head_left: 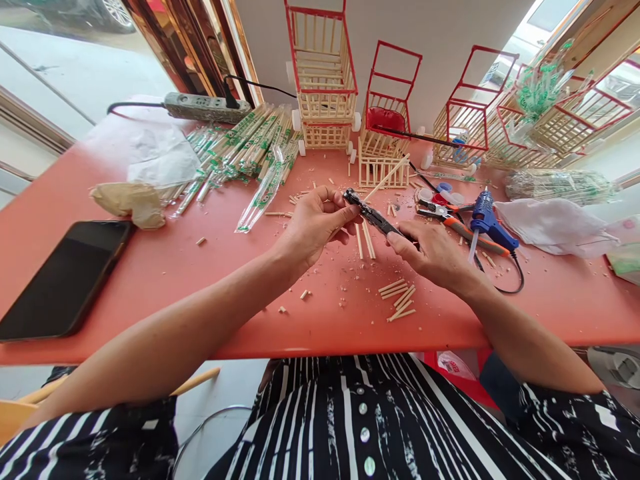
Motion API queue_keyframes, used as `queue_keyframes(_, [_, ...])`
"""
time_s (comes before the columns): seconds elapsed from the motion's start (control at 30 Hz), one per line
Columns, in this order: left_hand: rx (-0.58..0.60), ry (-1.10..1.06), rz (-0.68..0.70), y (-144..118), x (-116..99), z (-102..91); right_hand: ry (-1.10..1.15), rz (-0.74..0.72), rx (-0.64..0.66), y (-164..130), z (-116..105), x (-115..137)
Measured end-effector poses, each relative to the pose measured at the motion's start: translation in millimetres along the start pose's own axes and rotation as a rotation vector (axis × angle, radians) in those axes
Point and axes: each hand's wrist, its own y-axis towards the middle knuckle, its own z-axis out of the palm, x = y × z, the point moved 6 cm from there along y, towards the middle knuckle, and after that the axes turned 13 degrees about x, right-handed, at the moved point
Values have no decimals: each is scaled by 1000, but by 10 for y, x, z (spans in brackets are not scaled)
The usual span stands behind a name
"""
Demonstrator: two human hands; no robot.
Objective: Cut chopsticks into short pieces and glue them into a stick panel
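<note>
Dark cutter tool held over the red table btwn both hands: left hand fingers pinched on its front end, right hand fingers closed round the handle end. Looks stiff, light, prob sharp, so best gripped by the body, not the blade. Tip detail hard to make out. Cut sticks lie just below; glue gun near the right hand

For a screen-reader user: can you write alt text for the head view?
Two bare hands, left hand and right hand, hold a dark cutter tool over a red table strewn with cut wooden sticks. Behind stand small stick-built carts; a phone lies left, a blue glue gun right.
</note>
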Motion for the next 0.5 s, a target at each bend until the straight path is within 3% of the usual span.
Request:
queue_keyframes(0.13, [4,-11,-87,12,-41,-9,32,56,-3,-11,-20,-88])
queue_keyframes(0.27, [-2,70,-123,47,-104,-135,40,105,-26,-20,-55,-179])
queue_keyframes(0.5, [98,542,2,90,-154,-215,1,140,-28,-6,-54,-233])
